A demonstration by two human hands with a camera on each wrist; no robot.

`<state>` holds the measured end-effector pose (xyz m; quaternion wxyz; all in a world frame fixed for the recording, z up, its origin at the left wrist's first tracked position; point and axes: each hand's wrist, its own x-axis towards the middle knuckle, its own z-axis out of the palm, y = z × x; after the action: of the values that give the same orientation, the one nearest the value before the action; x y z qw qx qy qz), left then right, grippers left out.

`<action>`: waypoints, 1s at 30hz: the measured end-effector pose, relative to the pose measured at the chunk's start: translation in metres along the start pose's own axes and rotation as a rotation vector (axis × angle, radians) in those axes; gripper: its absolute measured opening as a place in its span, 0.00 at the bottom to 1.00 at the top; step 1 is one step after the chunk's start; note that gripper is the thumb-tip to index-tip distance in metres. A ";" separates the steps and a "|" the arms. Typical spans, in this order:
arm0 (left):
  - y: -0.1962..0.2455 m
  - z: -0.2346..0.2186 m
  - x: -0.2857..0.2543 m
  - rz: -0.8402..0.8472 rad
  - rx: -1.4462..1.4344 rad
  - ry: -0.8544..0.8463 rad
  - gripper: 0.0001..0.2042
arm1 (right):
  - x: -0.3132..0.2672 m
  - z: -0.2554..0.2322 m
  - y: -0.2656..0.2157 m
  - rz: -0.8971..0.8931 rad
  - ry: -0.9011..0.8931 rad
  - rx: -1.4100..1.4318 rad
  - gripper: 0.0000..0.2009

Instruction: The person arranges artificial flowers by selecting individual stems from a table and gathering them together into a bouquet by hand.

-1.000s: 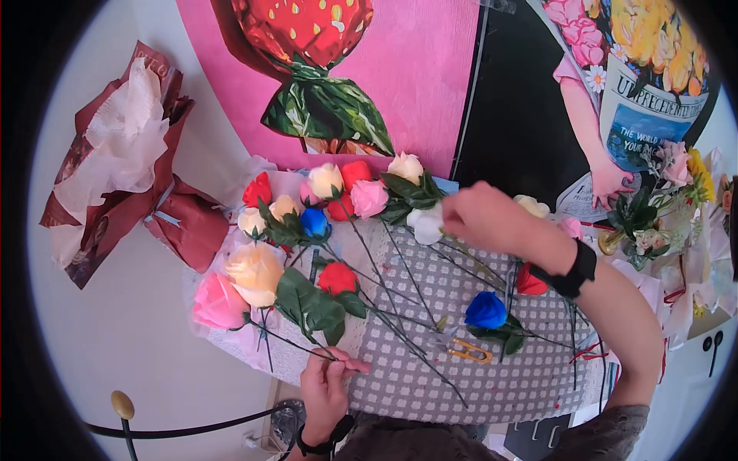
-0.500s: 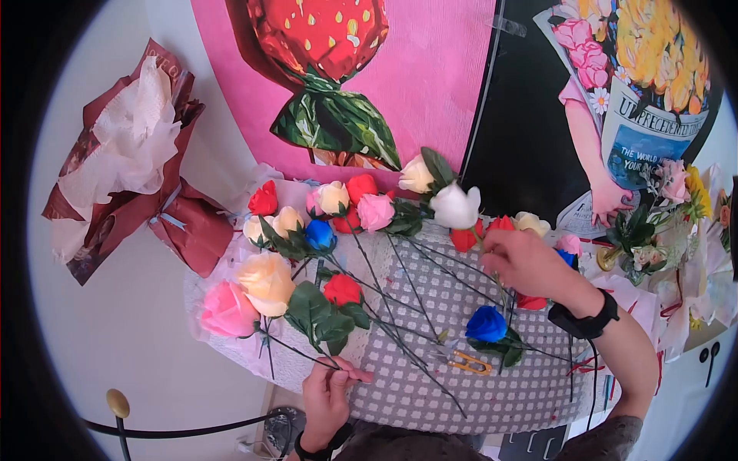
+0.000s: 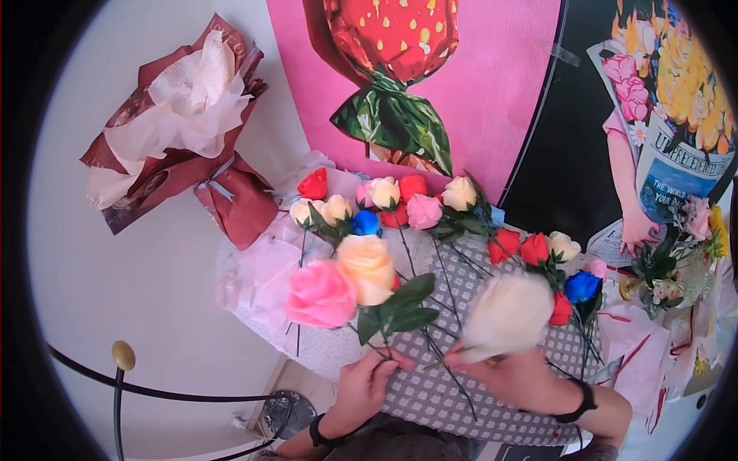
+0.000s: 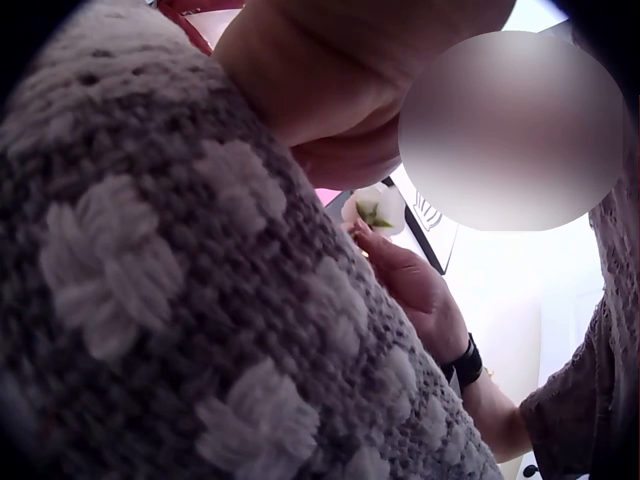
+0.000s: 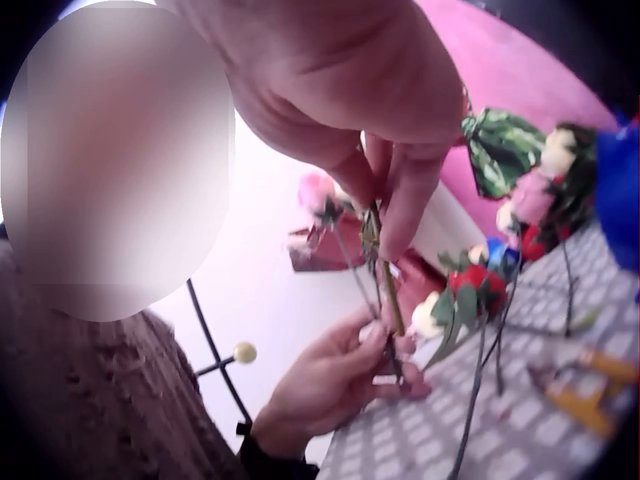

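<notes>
My left hand (image 3: 365,384) pinches the stems of a large pink rose (image 3: 321,294) and a peach rose (image 3: 366,269) at the table's front edge. Green leaves (image 3: 400,306) spread just above those fingers. In my right hand (image 3: 515,380) is the stem of a white rose (image 3: 509,316), its bloom blurred and tilted up. The right wrist view shows the thumb and fingers closed on a greenish stem (image 5: 391,295), whose lower end is right beside the left hand (image 5: 330,375). The left wrist view shows the white bloom's green underside beyond the cloth.
Loose roses lie along the back of the checked tablecloth (image 3: 430,407), among them a blue rose (image 3: 582,286) and a red rose (image 3: 503,244). A yellow-handled tool (image 5: 580,400) lies on the cloth. A maroon wrapped bouquet paper (image 3: 238,200) stands at the back left.
My right hand has picked up the white rose from the back of the table and brought it forward, beside the left hand. The left hand keeps its stems. The head view has turned left.
</notes>
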<state>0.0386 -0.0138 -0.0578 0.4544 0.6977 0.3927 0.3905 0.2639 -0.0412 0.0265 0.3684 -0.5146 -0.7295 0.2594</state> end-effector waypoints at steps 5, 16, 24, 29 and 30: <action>0.008 0.008 -0.009 -0.075 0.219 0.009 0.06 | -0.007 0.050 0.029 -0.059 -0.071 -0.012 0.16; -0.015 0.011 -0.021 0.078 0.409 -0.008 0.07 | -0.013 0.050 0.019 -0.067 -0.025 -0.031 0.17; -0.007 0.015 -0.009 0.100 0.324 0.011 0.06 | -0.005 0.023 0.006 -0.055 0.001 0.057 0.10; -0.010 0.016 -0.006 0.048 0.055 0.152 0.05 | 0.022 -0.041 -0.012 0.401 0.046 -0.133 0.09; -0.010 0.015 -0.007 0.046 0.053 0.149 0.05 | 0.025 -0.053 0.001 0.354 0.050 -0.204 0.09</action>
<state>0.0475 -0.0223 -0.0729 0.3960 0.6873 0.4196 0.4412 0.3019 -0.0178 0.0642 0.2811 -0.6757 -0.6409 0.2318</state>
